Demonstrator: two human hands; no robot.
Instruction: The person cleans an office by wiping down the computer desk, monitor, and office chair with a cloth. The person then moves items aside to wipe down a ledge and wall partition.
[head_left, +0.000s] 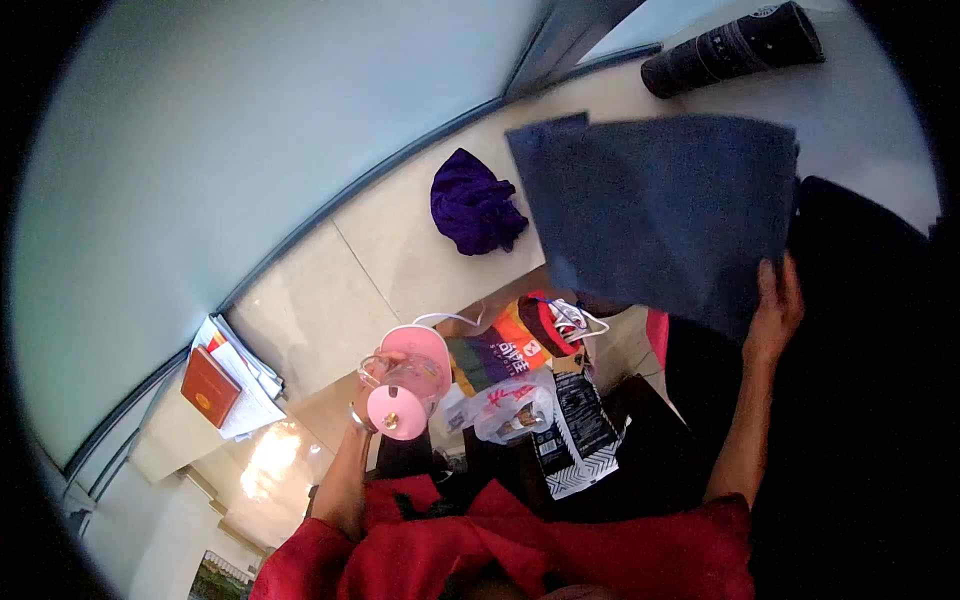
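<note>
My left hand (362, 402) is closed round a clear glass cup (425, 380) with a handle and a pink lid (396, 412) with a gold knob. Against the cup's far side shows a round pink base (415, 343), with a white cord near it. At the right, my right hand (778, 305) grips the lower right edge of a large dark blue folded cloth (665, 205), thumb on top and the other fingers mostly hidden. A crumpled purple cloth (474, 203) lies on the pale ledge just left of the blue one.
Below lie a colourful bag (500, 352), a clear plastic bag (515, 408) and a black-and-white packet (575, 435). A reddish-brown booklet (211, 387) rests on papers (255, 400) at the left of the ledge (320, 290). A black cylinder (735, 50) lies at upper right.
</note>
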